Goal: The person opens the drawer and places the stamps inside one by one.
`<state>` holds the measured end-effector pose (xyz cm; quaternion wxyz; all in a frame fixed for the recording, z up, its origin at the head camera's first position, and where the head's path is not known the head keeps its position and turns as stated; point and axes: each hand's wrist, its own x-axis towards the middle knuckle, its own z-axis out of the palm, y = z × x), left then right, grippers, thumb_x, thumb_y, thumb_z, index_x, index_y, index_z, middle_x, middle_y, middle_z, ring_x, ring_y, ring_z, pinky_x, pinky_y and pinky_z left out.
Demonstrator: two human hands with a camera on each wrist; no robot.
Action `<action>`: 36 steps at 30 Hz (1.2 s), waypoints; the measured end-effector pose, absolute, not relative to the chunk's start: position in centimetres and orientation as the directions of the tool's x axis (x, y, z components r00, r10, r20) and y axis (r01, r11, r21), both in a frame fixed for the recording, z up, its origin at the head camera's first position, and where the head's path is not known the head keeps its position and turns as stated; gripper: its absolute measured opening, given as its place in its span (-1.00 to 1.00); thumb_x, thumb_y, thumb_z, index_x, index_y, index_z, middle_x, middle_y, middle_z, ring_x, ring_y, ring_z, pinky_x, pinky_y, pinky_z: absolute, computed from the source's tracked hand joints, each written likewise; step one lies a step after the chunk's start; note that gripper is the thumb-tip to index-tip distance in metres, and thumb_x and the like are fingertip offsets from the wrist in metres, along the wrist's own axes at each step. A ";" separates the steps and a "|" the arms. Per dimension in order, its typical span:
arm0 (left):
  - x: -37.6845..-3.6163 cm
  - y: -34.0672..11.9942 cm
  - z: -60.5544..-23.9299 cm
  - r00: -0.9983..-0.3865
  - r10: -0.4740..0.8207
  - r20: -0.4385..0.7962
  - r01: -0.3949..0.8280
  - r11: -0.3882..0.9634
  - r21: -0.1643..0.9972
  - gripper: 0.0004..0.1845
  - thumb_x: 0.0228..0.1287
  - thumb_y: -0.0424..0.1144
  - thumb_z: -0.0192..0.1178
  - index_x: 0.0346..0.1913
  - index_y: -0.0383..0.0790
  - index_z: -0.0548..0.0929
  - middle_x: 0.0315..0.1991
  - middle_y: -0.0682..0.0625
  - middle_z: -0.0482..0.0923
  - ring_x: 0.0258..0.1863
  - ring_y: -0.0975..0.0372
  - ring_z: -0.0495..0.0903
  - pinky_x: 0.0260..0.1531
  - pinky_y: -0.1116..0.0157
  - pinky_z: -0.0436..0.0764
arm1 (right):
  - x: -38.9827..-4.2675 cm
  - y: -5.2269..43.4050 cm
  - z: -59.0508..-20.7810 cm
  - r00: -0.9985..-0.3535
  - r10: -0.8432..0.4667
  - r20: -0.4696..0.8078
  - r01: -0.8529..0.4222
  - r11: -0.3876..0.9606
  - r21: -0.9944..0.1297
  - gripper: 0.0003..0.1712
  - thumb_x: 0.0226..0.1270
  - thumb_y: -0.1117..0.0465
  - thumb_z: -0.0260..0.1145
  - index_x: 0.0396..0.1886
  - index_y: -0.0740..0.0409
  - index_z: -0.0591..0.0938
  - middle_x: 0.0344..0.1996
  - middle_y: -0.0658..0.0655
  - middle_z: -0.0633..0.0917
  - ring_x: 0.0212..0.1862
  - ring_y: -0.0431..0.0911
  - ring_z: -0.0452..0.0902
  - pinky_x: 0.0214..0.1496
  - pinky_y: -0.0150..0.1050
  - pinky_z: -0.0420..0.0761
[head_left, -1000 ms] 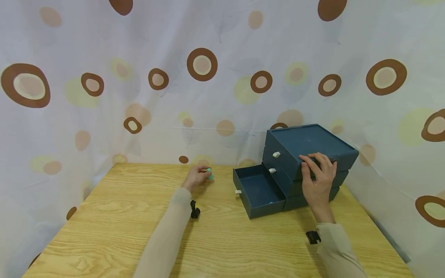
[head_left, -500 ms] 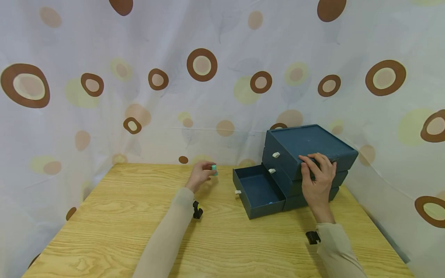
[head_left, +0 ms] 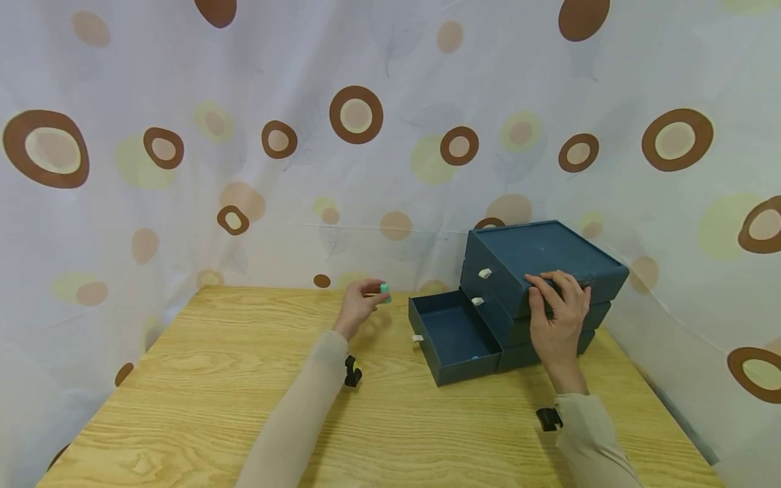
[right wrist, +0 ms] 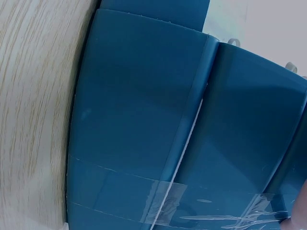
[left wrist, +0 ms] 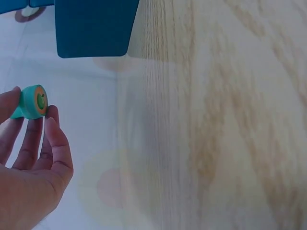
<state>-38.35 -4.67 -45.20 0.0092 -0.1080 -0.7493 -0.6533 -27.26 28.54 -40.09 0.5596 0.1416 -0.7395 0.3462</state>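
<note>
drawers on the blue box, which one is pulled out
The bottom drawer: it juts out open toward the table's middle, while the two drawers above it sit shut.

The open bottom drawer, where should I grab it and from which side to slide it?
Take the bottom drawer by the small white tab on its front panel, coming from the front left, where the left hand is. The tab sticks out from the flat front and offers the only pinch point. The right hand rests on the drawer box, which probably steadies it.
</note>
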 end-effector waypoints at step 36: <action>-35.6 1.8 -44.2 -0.891 0.250 0.378 0.430 0.200 0.881 -0.68 0.34 -0.19 0.28 0.11 -0.15 0.66 -0.10 -0.07 0.70 -0.16 0.17 0.65 -0.13 0.28 0.63 | -27.1 28.5 -40.0 -0.335 0.169 0.927 -0.598 0.722 -0.348 -0.78 0.43 0.21 0.25 -0.11 0.19 0.76 -0.04 0.34 0.61 0.24 0.23 0.38 0.49 0.33 -0.29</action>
